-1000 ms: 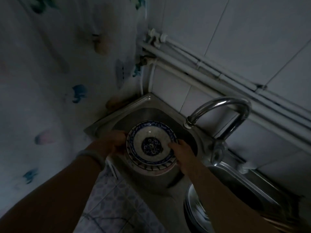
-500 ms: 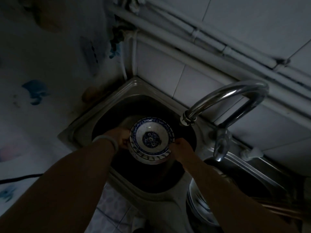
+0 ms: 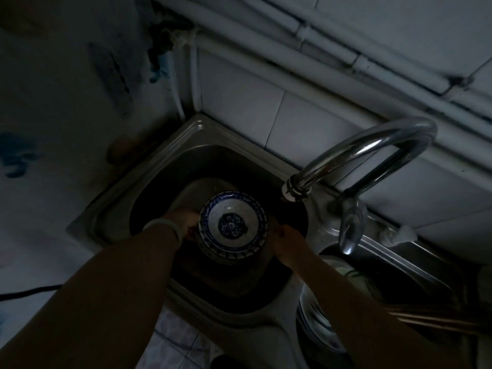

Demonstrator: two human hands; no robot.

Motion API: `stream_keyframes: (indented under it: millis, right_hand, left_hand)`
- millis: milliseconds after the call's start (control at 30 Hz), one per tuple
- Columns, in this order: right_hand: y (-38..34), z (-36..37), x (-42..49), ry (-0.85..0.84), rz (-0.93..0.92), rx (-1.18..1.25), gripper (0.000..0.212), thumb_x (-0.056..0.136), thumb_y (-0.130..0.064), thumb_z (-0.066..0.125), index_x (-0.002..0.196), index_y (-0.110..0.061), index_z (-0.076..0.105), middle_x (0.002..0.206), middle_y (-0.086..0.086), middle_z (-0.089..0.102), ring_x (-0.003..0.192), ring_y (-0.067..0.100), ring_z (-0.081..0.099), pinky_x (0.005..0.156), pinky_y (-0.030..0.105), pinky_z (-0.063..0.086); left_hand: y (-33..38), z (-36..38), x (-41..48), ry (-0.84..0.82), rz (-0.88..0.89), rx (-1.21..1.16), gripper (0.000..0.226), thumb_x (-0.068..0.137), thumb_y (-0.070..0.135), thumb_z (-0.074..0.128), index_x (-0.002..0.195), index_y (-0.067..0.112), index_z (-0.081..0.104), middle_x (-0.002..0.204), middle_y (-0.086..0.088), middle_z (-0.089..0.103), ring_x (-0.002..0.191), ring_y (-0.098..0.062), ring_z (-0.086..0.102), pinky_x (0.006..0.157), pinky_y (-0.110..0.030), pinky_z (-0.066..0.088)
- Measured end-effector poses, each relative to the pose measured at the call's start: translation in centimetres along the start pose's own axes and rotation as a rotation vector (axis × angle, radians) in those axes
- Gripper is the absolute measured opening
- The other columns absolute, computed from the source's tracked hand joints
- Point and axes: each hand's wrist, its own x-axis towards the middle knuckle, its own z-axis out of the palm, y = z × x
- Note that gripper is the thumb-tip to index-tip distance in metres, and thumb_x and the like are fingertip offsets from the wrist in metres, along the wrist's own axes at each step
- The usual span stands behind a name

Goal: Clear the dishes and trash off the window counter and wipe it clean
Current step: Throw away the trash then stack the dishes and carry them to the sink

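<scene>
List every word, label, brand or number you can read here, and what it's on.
No readable text anywhere in this dim head view.
On the stack of blue-and-white bowls: painted floral pattern only, no letters.
On the faucet: no legible brand mark.
On the wall covering: blue printed shapes, not words.

Steel sink (image 3: 127, 193) holds stacked plates (image 3: 315, 324) in its right basin.

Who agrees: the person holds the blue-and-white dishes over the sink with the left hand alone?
Not alone. The head view shows the left hand and the right hand holding opposite sides of the blue-and-white dishes over the sink.
</scene>
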Motion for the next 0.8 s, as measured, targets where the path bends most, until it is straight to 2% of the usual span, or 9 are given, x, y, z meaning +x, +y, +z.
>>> stream_keyframes:
  millis: [100,233,333,400,467,567,633,700,800]
  right_hand:
    - [0.0,0.1,-0.1,0.025,0.008,-0.002,0.042,0.099,-0.021,0.044,0.138,-0.007,0.043,0.134,0.013,0.053,0.118,0.026,0.053,0.085,0.028,0.039]
    - [0.1,0.2,-0.2,0.038,-0.003,0.003,0.040,0.099,-0.019,0.043,0.136,-0.003,0.044,0.134,0.015,0.053,0.118,0.027,0.053,0.077,0.020,0.031]
    - [0.3,0.1,-0.2,0.055,-0.003,-0.008,0.040,0.099,-0.016,0.043,0.136,-0.004,0.045,0.136,0.014,0.052,0.124,0.026,0.049,0.078,0.017,0.028]
    - [0.3,0.1,-0.3,0.057,-0.002,-0.031,0.040,0.099,-0.016,0.044,0.137,-0.005,0.045,0.137,0.013,0.052,0.124,0.025,0.049,0.077,0.016,0.028]
    - [0.2,0.1,-0.5,0.048,0.016,-0.029,0.040,0.099,-0.015,0.044,0.137,-0.006,0.044,0.134,0.013,0.054,0.120,0.025,0.051,0.075,0.018,0.030]
    - [0.1,0.2,-0.8,0.041,0.031,-0.038,0.041,0.098,-0.013,0.042,0.138,-0.003,0.043,0.132,0.017,0.054,0.118,0.027,0.053,0.075,0.020,0.030]
    - [-0.1,0.2,-1.3,0.044,0.035,-0.030,0.041,0.098,-0.015,0.043,0.137,-0.002,0.044,0.133,0.017,0.054,0.120,0.027,0.052,0.075,0.019,0.029]
    - [-0.3,0.1,-1.6,0.046,0.036,-0.015,0.041,0.098,-0.016,0.045,0.136,-0.003,0.046,0.133,0.016,0.054,0.120,0.027,0.052,0.075,0.019,0.029]
    - [-0.8,-0.2,-2.6,0.045,0.026,-0.014,0.038,0.097,-0.015,0.043,0.133,-0.003,0.047,0.126,0.016,0.056,0.114,0.026,0.053,0.076,0.022,0.030]
  left_hand:
    - [-0.4,0.2,1.0,0.001,-0.005,0.010,0.029,0.094,0.011,0.058,0.118,-0.004,0.060,0.116,-0.021,0.063,0.093,-0.032,0.060,0.086,-0.042,0.049]
    - [-0.8,0.4,2.0,0.037,-0.019,-0.003,0.029,0.094,0.008,0.057,0.120,-0.005,0.059,0.098,-0.018,0.063,0.084,-0.030,0.057,0.090,-0.047,0.046]
    - [-1.2,0.0,3.1,0.041,-0.024,0.020,0.016,0.095,0.007,0.053,0.101,-0.004,0.062,0.118,-0.025,0.060,0.086,-0.031,0.057,0.087,-0.044,0.047]
    - [-1.8,-0.3,3.9,0.052,-0.012,0.067,0.025,0.097,0.010,0.051,0.115,-0.004,0.060,0.129,-0.025,0.056,0.091,-0.030,0.058,0.087,-0.043,0.051]
    - [-2.4,-0.7,4.8,0.061,0.023,0.113,0.040,0.098,0.014,0.048,0.134,-0.003,0.049,0.134,-0.022,0.054,0.096,-0.027,0.058,0.077,-0.037,0.055]
    - [-2.7,-0.9,4.6,0.080,0.039,0.143,0.044,0.098,0.014,0.045,0.138,-0.002,0.044,0.126,-0.019,0.055,0.088,-0.023,0.058,0.067,-0.029,0.053]
    - [-3.1,-0.9,5.4,0.068,0.052,0.096,0.040,0.098,0.016,0.046,0.133,-0.001,0.050,0.125,-0.018,0.056,0.091,-0.025,0.059,0.076,-0.033,0.054]
    - [-2.5,-0.5,5.2,0.074,0.077,-0.096,0.032,0.098,0.026,0.049,0.119,0.004,0.060,0.130,-0.020,0.056,0.104,-0.029,0.056,0.092,-0.039,0.048]
    - [-0.5,0.1,2.5,0.297,0.086,-0.245,0.042,0.098,0.028,0.050,0.127,-0.003,0.054,0.129,-0.021,0.056,0.116,-0.038,0.053,0.099,-0.043,0.044]
